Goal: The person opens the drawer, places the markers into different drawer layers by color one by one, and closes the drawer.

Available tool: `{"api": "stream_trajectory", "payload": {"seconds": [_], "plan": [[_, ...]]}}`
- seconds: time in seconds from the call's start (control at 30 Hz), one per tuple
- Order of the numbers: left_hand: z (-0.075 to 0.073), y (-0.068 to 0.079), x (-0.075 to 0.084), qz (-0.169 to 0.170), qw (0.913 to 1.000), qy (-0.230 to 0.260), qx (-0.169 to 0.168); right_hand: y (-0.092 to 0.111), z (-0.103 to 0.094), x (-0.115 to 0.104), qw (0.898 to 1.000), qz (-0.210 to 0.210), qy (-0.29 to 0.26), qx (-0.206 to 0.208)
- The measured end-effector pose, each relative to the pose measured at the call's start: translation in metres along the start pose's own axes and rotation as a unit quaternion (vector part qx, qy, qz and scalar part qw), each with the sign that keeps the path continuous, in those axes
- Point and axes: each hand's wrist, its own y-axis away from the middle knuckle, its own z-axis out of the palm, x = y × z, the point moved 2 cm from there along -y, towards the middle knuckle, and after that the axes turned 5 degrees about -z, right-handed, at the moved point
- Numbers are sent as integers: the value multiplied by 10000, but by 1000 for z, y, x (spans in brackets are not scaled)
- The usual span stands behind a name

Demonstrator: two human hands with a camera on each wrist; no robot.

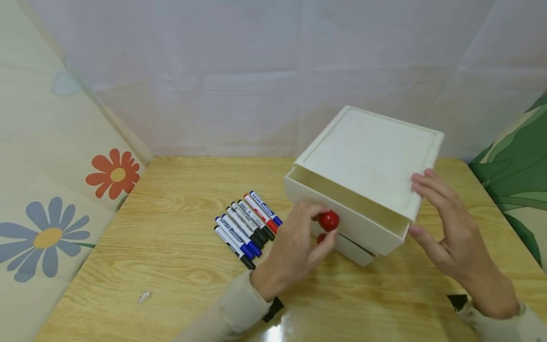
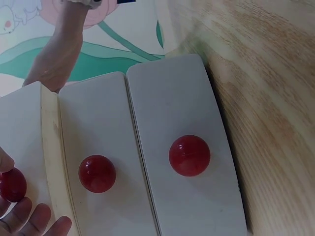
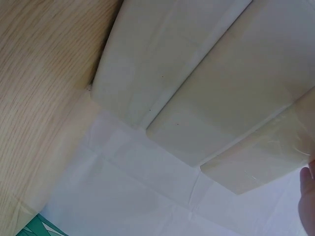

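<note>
A white drawer cabinet (image 1: pixel 372 156) with round red knobs stands right of the middle of the table. Its top drawer (image 1: pixel 354 211) sticks out partway, with a gap showing behind its front. My left hand (image 1: pixel 295 240) pinches the top red knob (image 1: pixel 329 221) between thumb and fingers; in the left wrist view that knob (image 2: pixel 13 185) shows at the left edge. Two lower drawers, each with a red knob (image 2: pixel 97 174), look closed. My right hand (image 1: pixel 457 228) rests against the cabinet's right side, fingertips at the top edge and thumb near the front corner.
Several markers (image 1: pixel 245 225) with blue, black and red caps lie in a slanted row left of the cabinet. A small white scrap (image 1: pixel 144 297) lies on the wooden table (image 1: pixel 171 199). A pale cloth backdrop (image 1: pixel 213 85) hangs behind.
</note>
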Motion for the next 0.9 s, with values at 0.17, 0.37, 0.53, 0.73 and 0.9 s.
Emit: {"api": "stream_trajectory", "payload": {"seconds": [0.17,0.37,0.53,0.73,0.9], "plan": [[-3,2,1,55,10000,17,-2,-1,1,0,10000,-32,-28,59],[-7,5,2,134,9999,-47,26,-2,1,0,9999,-37,-76,82],[-10,7,3,127,9999,-10,-4,-2,0,0,9999,-24,-92,79],[-12,10,4,141,9999,-69,2,-2,0,0,9999,-6,-63,86],[-15,13,5,150,9998,-136,28,2,0,3,9999,6,-94,91]]}}
